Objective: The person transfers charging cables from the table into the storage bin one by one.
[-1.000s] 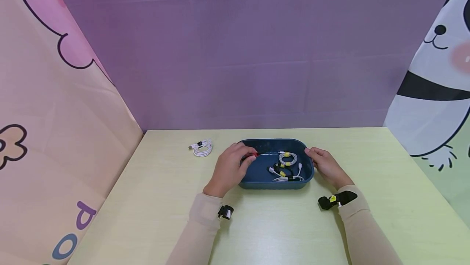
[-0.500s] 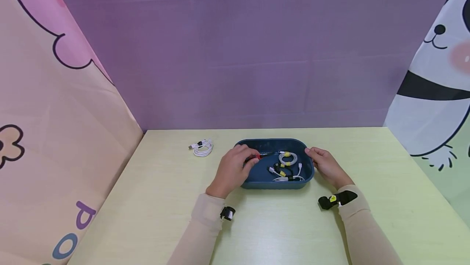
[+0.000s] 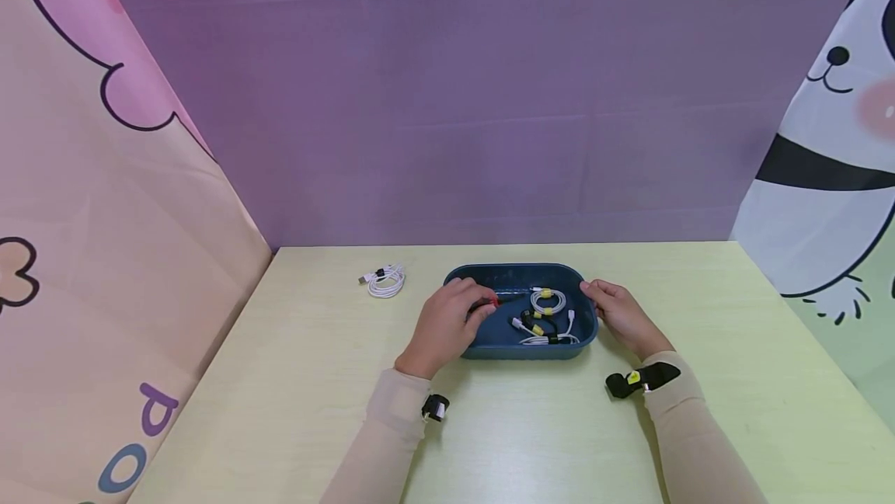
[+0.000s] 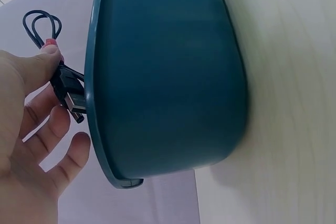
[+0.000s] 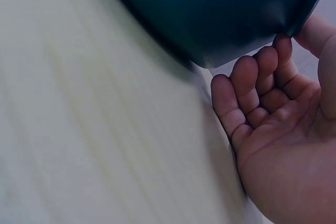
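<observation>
My left hand (image 3: 447, 324) pinches a black USB cable (image 4: 67, 85) between thumb and fingers, over the left side of a dark blue bin (image 3: 517, 352). A red tie binds the cable, and its looped end and metal plug show in the left wrist view. My right hand (image 3: 621, 316) grips the bin's right rim, thumb on top and fingers beneath. Inside the bin lie a coiled white cable (image 3: 559, 304) with yellow ties, a black cable with a yellow tie, and a white cable (image 3: 538, 341) with a black tie.
Left of the bin, a coiled white USB cable (image 3: 387, 283) with a black tie lies on the pale wooden table (image 3: 531, 442). A purple cloth (image 3: 447, 100) hangs behind the table, with printed cloths at both sides.
My left hand has shifted slightly right and down over the bin with the black cable. The right hand stays on the rim.
</observation>
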Demonstrator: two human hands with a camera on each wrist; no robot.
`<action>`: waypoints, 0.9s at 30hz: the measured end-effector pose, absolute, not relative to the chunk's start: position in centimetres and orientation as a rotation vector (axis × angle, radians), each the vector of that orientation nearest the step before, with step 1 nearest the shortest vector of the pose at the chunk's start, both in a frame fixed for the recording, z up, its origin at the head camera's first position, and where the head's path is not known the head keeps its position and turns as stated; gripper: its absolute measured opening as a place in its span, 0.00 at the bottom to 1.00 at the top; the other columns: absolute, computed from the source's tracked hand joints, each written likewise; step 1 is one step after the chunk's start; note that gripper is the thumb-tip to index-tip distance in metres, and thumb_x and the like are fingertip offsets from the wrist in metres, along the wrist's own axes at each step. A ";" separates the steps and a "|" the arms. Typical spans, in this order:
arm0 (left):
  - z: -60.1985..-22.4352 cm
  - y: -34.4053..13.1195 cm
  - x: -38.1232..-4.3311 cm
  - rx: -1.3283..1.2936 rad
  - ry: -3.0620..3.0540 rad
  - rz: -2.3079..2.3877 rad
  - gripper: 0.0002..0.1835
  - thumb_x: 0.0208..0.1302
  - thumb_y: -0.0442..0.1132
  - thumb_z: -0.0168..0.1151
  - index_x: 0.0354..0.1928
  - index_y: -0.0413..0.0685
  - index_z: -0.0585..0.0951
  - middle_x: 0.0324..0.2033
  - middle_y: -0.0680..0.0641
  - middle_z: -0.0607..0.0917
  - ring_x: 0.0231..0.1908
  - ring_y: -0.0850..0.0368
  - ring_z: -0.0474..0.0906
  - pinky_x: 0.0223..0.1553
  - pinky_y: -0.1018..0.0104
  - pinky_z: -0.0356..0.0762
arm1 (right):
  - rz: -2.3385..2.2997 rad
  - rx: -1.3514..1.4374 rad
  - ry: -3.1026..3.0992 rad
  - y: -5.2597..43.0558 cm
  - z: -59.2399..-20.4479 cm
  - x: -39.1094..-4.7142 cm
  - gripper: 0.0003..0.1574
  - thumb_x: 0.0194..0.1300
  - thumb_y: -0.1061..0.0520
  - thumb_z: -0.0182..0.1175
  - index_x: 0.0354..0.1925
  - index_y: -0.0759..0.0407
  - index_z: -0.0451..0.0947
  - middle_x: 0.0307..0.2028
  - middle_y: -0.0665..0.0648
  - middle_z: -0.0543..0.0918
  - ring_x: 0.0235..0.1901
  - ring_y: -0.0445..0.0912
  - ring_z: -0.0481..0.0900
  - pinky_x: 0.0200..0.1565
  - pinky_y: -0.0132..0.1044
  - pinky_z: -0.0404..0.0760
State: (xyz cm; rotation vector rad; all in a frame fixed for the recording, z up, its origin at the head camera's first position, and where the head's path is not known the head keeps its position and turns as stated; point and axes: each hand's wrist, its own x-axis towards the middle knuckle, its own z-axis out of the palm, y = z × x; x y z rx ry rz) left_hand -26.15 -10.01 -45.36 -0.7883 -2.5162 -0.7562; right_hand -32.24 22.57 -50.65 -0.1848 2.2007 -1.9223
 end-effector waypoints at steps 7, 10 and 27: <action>-45.5 -9.9 -26.3 -0.793 -2.535 -0.727 0.08 0.70 0.43 0.66 0.47 0.52 0.87 0.40 0.54 0.87 0.39 0.59 0.77 0.40 0.65 0.78 | -1.916 -0.152 2.201 22.6 -50.6 -32.3 0.19 0.79 0.45 0.53 0.30 0.50 0.73 0.26 0.43 0.68 0.30 0.38 0.68 0.36 0.30 0.66; -45.7 -9.8 -26.3 -0.790 -2.549 -0.709 0.08 0.70 0.43 0.66 0.47 0.52 0.87 0.40 0.54 0.87 0.39 0.60 0.77 0.41 0.66 0.78 | -1.904 -0.146 2.209 22.6 -50.5 -32.3 0.19 0.79 0.44 0.53 0.30 0.50 0.73 0.26 0.43 0.68 0.30 0.38 0.68 0.36 0.30 0.66; -46.2 -9.6 -26.3 -0.781 -2.613 -0.615 0.08 0.70 0.44 0.66 0.47 0.54 0.88 0.39 0.55 0.87 0.38 0.60 0.76 0.40 0.65 0.77 | -1.899 -0.172 2.214 22.6 -50.4 -32.2 0.20 0.80 0.45 0.52 0.31 0.52 0.72 0.26 0.44 0.68 0.31 0.39 0.68 0.38 0.31 0.67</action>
